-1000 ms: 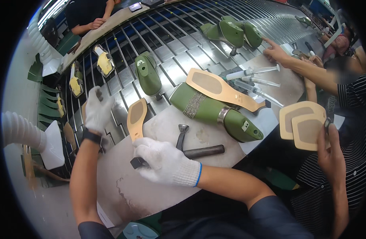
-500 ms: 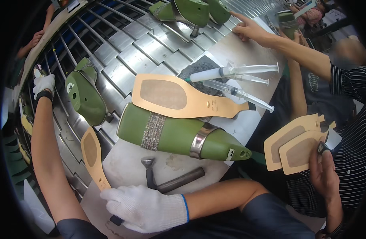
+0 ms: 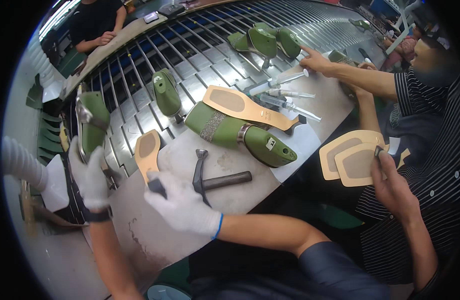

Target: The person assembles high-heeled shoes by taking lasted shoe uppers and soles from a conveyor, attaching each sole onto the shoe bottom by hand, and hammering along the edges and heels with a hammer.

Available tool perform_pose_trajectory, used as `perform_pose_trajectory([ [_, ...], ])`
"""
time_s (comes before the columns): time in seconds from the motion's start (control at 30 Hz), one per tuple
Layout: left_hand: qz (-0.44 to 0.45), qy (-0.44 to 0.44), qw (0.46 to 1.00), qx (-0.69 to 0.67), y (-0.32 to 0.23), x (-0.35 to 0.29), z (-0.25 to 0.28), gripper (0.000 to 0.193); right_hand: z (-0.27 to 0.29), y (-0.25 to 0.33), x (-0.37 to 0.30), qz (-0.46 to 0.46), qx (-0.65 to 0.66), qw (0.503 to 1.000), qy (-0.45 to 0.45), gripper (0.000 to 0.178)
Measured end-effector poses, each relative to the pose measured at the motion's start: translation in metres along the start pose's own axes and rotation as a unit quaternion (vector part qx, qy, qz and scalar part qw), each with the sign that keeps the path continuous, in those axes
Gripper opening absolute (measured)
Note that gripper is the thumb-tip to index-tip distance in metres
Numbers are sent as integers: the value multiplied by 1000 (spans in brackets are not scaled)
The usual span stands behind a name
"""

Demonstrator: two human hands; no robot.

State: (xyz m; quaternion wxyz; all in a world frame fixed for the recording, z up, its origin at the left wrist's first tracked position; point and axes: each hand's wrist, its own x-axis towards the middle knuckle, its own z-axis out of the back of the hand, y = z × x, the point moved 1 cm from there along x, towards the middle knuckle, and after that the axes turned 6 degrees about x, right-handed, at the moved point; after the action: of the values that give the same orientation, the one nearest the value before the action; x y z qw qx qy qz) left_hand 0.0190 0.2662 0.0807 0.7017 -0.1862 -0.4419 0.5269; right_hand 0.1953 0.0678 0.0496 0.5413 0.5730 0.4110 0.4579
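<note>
My left hand [image 3: 92, 180], in a white glove, is closed around the lower end of an upright green shoe last [image 3: 96, 116] with a metallic strap, over the left side of the bench. My gloved right hand [image 3: 182, 204] grips a tan insole [image 3: 148, 150] by its narrow end, where a dark tip shows. Just right of that hand lies a hammer [image 3: 225, 180] on the bench. Beyond it, green shoe lasts [image 3: 220, 125] with a glittery band and a metallic strap lie on their sides, and another tan insole [image 3: 240, 106] rests on top of them.
Several syringes [image 3: 285, 104] lie behind the lasts. More green lasts [image 3: 166, 93] stand on the slatted metal conveyor [image 3: 140, 107]. At the right, a co-worker's hand [image 3: 397, 187] holds tan insoles [image 3: 357, 165]; another hand reaches toward the far lasts. White hoses run along the left.
My left hand has come back from the far left edge and now has a strapped shoe last in it. My right hand still holds the insole. The view has swung left.
</note>
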Motion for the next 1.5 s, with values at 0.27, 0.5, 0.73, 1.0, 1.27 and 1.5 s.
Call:
perform_pose_trajectory([
  [0.27,-176,68,896,403,-36,-196,142,94,5,4,-69,183,-293,938,27,42],
  [0.5,41,144,975,165,-33,-236,183,83,-12,23,-31,3,-81,995,53,48],
  [0.73,155,47,986,27,-39,-236,194,58,-18,31,-33,16,-74,997,30,50],
  [1.0,-382,100,911,116,-68,-272,130,53,-16,24,-47,64,-120,991,16,39],
  [1.27,-375,132,916,61,-34,-281,111,53,-8,10,-54,113,-147,982,37,13],
  [1.5,-379,98,919,51,-20,-286,113,51,-9,15,-90,150,-244,957,-35,45],
])
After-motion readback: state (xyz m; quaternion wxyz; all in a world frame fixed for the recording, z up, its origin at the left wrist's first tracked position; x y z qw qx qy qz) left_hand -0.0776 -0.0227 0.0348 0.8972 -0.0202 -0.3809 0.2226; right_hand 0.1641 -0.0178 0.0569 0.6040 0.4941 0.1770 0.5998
